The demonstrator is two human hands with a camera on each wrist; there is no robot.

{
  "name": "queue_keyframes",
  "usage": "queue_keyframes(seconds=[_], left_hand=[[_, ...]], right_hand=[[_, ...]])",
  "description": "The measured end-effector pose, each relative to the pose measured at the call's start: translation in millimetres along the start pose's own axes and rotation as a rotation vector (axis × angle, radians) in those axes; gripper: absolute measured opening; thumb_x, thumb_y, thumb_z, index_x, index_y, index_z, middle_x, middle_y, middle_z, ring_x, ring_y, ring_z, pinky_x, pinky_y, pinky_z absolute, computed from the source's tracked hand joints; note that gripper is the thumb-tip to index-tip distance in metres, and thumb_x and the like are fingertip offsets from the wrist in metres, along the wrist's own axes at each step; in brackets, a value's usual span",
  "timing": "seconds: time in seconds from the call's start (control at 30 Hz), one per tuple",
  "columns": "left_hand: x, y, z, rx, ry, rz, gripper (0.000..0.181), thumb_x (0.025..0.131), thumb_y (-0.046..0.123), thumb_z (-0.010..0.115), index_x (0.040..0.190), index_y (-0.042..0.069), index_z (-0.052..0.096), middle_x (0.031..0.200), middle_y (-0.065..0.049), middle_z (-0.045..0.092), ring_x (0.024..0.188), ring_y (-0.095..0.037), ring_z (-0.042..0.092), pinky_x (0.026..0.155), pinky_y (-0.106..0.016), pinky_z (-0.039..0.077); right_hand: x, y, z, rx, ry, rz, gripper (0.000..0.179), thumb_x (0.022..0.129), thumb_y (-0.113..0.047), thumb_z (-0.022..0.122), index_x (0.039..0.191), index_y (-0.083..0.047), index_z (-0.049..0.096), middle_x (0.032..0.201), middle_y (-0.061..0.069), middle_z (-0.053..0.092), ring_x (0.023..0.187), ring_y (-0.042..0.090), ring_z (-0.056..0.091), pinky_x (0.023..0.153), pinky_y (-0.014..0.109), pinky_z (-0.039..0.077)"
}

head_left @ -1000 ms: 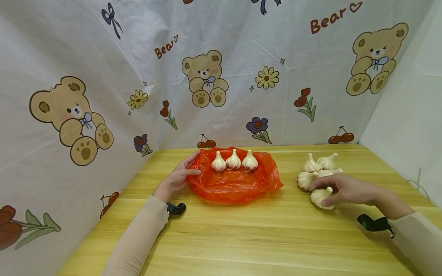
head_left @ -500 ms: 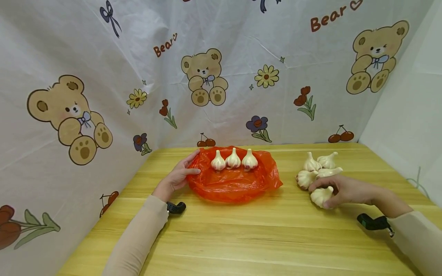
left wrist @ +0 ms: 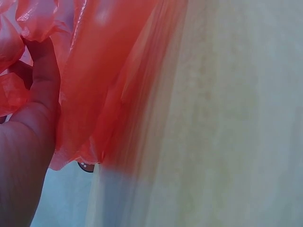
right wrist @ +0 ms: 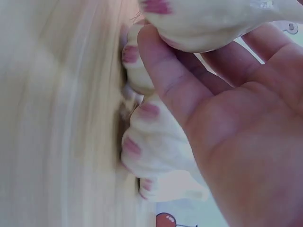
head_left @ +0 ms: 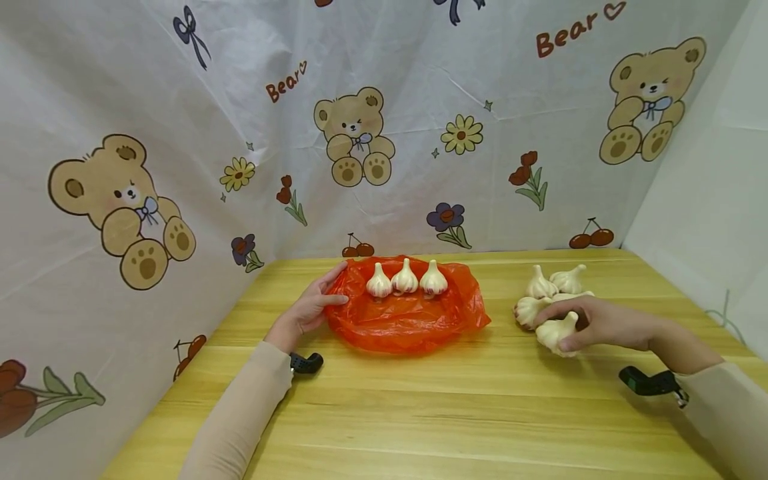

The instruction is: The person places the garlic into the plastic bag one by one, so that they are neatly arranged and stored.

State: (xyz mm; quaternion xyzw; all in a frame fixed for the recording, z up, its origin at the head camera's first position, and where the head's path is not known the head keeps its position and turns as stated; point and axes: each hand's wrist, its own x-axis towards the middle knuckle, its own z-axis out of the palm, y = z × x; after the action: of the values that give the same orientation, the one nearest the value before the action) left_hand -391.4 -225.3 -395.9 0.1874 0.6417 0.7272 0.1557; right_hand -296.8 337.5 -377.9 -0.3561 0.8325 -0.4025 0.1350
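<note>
A red plastic bag [head_left: 399, 327] lies spread on the wooden table, with three white garlic bulbs [head_left: 405, 279] standing in a row on its far part. My left hand [head_left: 308, 308] grips the bag's left edge; in the left wrist view the thumb [left wrist: 45, 75] lies against the crumpled red film. Over at the right, my right hand [head_left: 609, 325] holds a garlic bulb [head_left: 553, 335] between thumb and fingers. The right wrist view shows that held bulb [right wrist: 203, 23] above the table, its far side hidden by the frame edge.
Several more garlic bulbs [head_left: 542, 283] sit clustered just beyond my right hand, partly hidden by it. Behind the wooden table [head_left: 420, 413] hangs a white bear-print cloth [head_left: 408, 187]. A thin cord [head_left: 727, 319] lies by the right wall.
My right hand has raised the garlic bulb slightly and shifted it a little left, away from the tabletop. The left hand and the bag stay where they were.
</note>
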Motion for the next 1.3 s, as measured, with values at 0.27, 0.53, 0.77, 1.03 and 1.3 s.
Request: queue_keyframes(seconds=[0.27, 0.53, 0.77, 1.03, 1.3], left_hand=[[1.7, -2.3, -3.1, -0.028, -0.049, 0.022, 0.088, 0.096, -0.013, 0.054, 0.167, 0.023, 0.016, 0.174, -0.009, 0.015, 0.151, -0.034, 0.033, 0.111, -0.046, 0.044], [1.9, -1.5, -3.6, -0.029, -0.042, 0.019, 0.089, 0.095, -0.014, 0.054, 0.167, 0.022, 0.017, 0.173, -0.01, 0.017, 0.15, -0.034, 0.034, 0.104, -0.038, 0.054], [-0.9, 0.2, -2.2, -0.027, -0.032, 0.012, 0.088, 0.096, -0.013, 0.054, 0.167, 0.021, 0.015, 0.173, -0.008, 0.015, 0.155, -0.038, 0.026, 0.104, -0.037, 0.054], [0.3, -1.3, -2.7, -0.022, -0.033, 0.01, 0.088, 0.095, -0.011, 0.056, 0.167, 0.022, 0.016, 0.173, -0.009, 0.017, 0.153, -0.039, 0.028, 0.11, -0.045, 0.047], [-0.3, -1.1, -2.1, -0.03, -0.025, 0.005, 0.09, 0.094, -0.014, 0.055, 0.167, 0.024, 0.019, 0.172, -0.008, 0.02, 0.15, -0.036, 0.033, 0.112, -0.054, 0.04]], right_hand=[[4.0, -16.2, 2.0, -0.018, 0.013, 0.058, 0.039, 0.099, -0.013, 0.068, 0.137, -0.01, 0.062, 0.148, 0.017, 0.051, 0.12, -0.005, 0.047, 0.086, 0.02, 0.049], [12.3, -25.0, 3.5, 0.068, -0.013, 0.121, 0.039, 0.103, -0.013, 0.062, 0.141, -0.007, 0.058, 0.156, 0.022, 0.042, 0.123, -0.009, 0.047, 0.091, 0.023, 0.056], [22.7, -28.0, 4.9, 0.096, -0.031, 0.128, 0.04, 0.104, -0.014, 0.06, 0.143, -0.008, 0.058, 0.147, 0.019, 0.054, 0.113, 0.004, 0.06, 0.087, 0.029, 0.061], [40.5, -31.0, 6.2, 0.09, -0.044, 0.094, 0.041, 0.1, -0.013, 0.067, 0.139, -0.004, 0.058, 0.12, 0.016, 0.066, 0.099, 0.017, 0.066, 0.081, 0.029, 0.062], [79.8, -38.9, 12.7, 0.095, -0.046, 0.143, 0.047, 0.093, -0.019, 0.076, 0.137, -0.01, 0.061, 0.122, 0.015, 0.062, 0.101, 0.027, 0.062, 0.078, 0.031, 0.061]])
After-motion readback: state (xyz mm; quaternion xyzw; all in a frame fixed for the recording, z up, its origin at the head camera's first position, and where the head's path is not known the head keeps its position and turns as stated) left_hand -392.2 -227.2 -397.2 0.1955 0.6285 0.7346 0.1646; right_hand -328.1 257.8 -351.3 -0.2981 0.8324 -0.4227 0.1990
